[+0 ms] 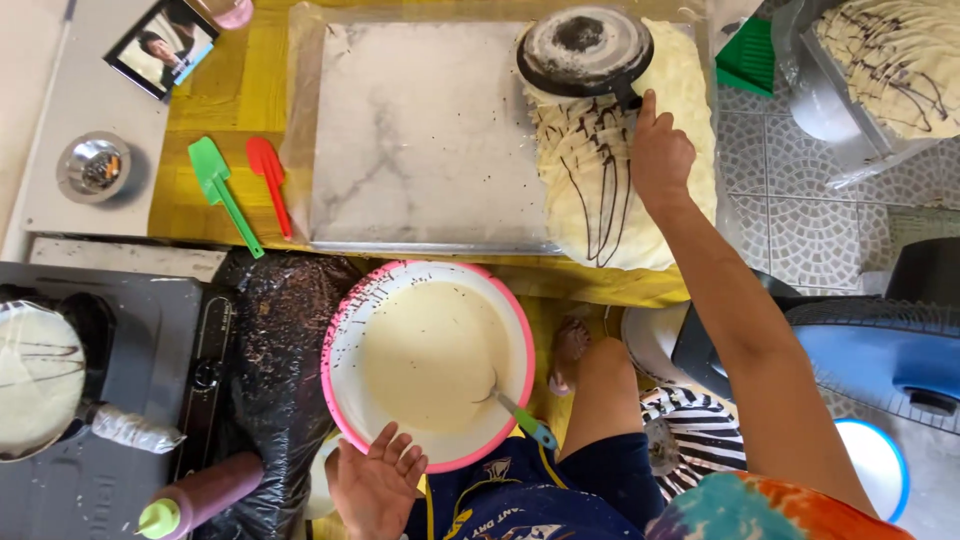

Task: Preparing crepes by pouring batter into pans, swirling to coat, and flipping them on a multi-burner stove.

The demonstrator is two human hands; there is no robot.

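The right hand (660, 155) has its fingers clamped on the handle of a small round black frying pan (583, 50), held upside down at the far right, above a stack of thin pale crepes streaked with dark chocolate lines (610, 190). By the look of it, a fresh crepe is being tipped out onto the stack. The left hand (375, 485) rests with fingers spread apart, holding nothing, on the near rim of a wide pink-rimmed bowl of pale batter (345, 400), where a ladle with a green and blue handle (522, 418) lies.

The crepes lie on the right part of a grey marbled slab (420, 140) on a yellow worktop (215, 225). A green plastic spatula (222, 192) and a red one (268, 180) lie left of the slab. A grey portable stove (120, 330) stands near left. Patterned floor tiles (800, 210) show at right, and a blue fan (880, 355) nearer.
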